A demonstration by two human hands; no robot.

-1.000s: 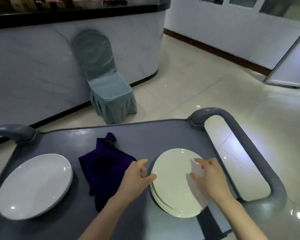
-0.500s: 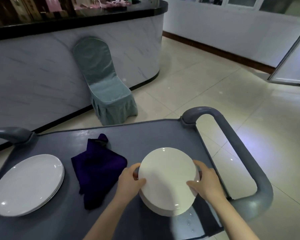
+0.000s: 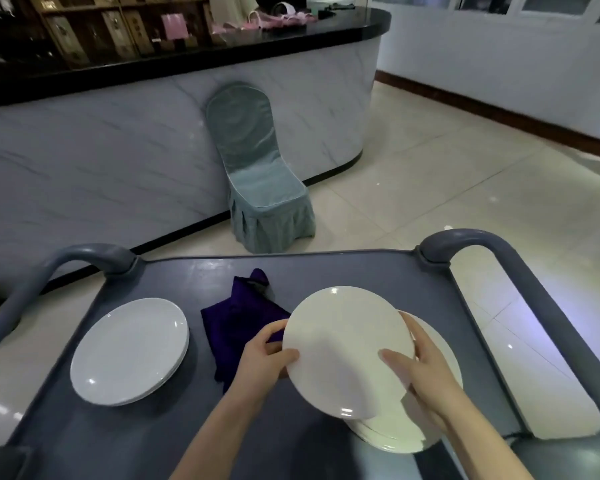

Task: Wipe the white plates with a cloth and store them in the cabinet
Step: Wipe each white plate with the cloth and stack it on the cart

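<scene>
A white plate [image 3: 340,344] is lifted off the right stack of white plates [image 3: 399,434] and tilted above it. My left hand [image 3: 264,358] grips its left rim, thumb on top. My right hand [image 3: 416,365] grips its right rim, thumb on the face. A dark purple cloth [image 3: 239,320] lies crumpled on the grey cart top [image 3: 187,431], just left of the lifted plate. A second stack of white plates [image 3: 129,351] sits at the cart's left side.
The cart has raised grey handles at the left [image 3: 49,271] and right [image 3: 520,271]. A chair with a grey-green cover [image 3: 260,174] stands against a marble-fronted counter [image 3: 118,150] beyond the cart. Tiled floor spreads to the right.
Both hands closed on the top plate of the right stack and raised it, tilting it toward the left. The view rose, so more of the counter shows.
</scene>
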